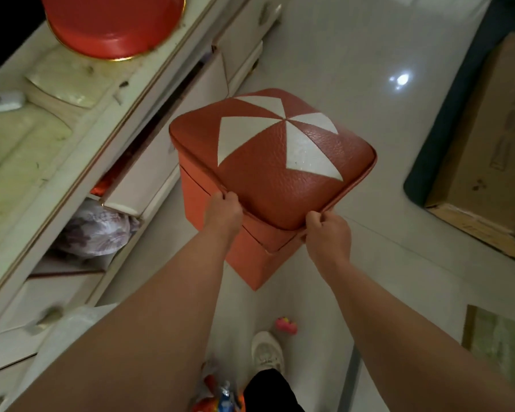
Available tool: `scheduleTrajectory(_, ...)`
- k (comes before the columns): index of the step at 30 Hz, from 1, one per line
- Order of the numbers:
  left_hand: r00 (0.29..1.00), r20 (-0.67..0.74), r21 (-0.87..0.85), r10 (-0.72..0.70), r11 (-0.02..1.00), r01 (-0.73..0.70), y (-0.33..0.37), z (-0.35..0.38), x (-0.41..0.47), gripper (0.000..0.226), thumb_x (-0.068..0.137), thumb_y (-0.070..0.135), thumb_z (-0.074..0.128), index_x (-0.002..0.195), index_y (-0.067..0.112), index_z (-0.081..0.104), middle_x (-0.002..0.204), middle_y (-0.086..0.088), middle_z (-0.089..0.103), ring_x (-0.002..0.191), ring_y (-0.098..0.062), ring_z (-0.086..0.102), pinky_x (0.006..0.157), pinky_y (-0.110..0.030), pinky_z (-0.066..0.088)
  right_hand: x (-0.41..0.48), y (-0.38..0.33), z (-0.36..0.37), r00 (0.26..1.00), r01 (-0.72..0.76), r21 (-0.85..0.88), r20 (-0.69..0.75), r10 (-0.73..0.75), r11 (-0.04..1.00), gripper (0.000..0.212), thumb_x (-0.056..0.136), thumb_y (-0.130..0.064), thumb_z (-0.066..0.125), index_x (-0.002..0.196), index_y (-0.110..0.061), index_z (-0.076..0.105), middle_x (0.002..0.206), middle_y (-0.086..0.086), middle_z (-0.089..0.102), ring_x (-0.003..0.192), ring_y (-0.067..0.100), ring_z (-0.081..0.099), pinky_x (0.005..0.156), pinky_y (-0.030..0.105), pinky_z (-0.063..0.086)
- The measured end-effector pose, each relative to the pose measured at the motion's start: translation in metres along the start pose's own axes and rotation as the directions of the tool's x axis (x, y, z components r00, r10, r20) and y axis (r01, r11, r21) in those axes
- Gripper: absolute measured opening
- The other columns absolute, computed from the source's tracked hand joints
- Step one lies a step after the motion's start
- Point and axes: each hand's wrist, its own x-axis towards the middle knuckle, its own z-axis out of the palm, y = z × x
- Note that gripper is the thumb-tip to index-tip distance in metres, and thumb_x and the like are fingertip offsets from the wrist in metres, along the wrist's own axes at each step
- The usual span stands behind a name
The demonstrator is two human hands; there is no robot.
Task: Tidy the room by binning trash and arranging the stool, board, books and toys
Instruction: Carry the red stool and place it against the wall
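While the stool [280, 150] stood out on the floor [354, 69], just ahead of both grips, each had its fingers curled tight round the raised seam of the padded top. The left grip [225, 208] pinched the near-left edge and the right grip [327, 230] the near corner. Whether the base was clear of the floor could not be told. Held by that thin seam alone, the top might well have pulled away from the box. A hold lower on the sides, with the stool kept level, looked the safer way to move it toward the desk [149, 93] left of the left grip.

Counted: one stool and two grips. One pink toy [286, 325] and one white shoe [267, 352] lay behind the grips. One cardboard box [482, 144] lay off to the right of the right grip, and one red tub [113, 22] sat on the desk.
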Motion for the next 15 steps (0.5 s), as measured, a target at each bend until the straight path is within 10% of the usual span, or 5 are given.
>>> scheduleTrajectory(7, 0.999, 0.014, -0.180, -0.047, 0.982, 0.049, 0.036, -0.031, -0.008, 0.020, 0.093, 0.017, 0.037, 0.098, 0.005, 0.052, 0.075, -0.014, 0.050, 0.064, -0.027, 0.054, 0.074, -0.054, 0.057, -0.018, -0.057, -0.013, 0.995, 0.063, 0.121, -0.081, -0.054, 0.991, 0.030, 0.084, -0.024, 0.046, 0.056, -0.014, 0.049, 0.049, -0.005, 0.057, 0.058, 0.021, 0.062, 0.062, 0.039, 0.047)
scheduleTrajectory(15, 0.981, 0.046, -0.307, -0.189, 0.931, 0.194, 0.019, -0.076, -0.087, 0.028, 0.097, 0.003, 0.032, 0.075, 0.008, 0.048, 0.068, -0.014, 0.047, 0.060, -0.023, 0.049, 0.060, -0.045, 0.052, -0.083, -0.075, -0.029, 0.994, 0.102, 0.028, -0.028, -0.101, 0.994, 0.031, 0.087, -0.028, 0.043, 0.060, -0.017, 0.054, 0.055, -0.002, 0.062, 0.060, 0.020, 0.066, 0.063, 0.038, 0.048)
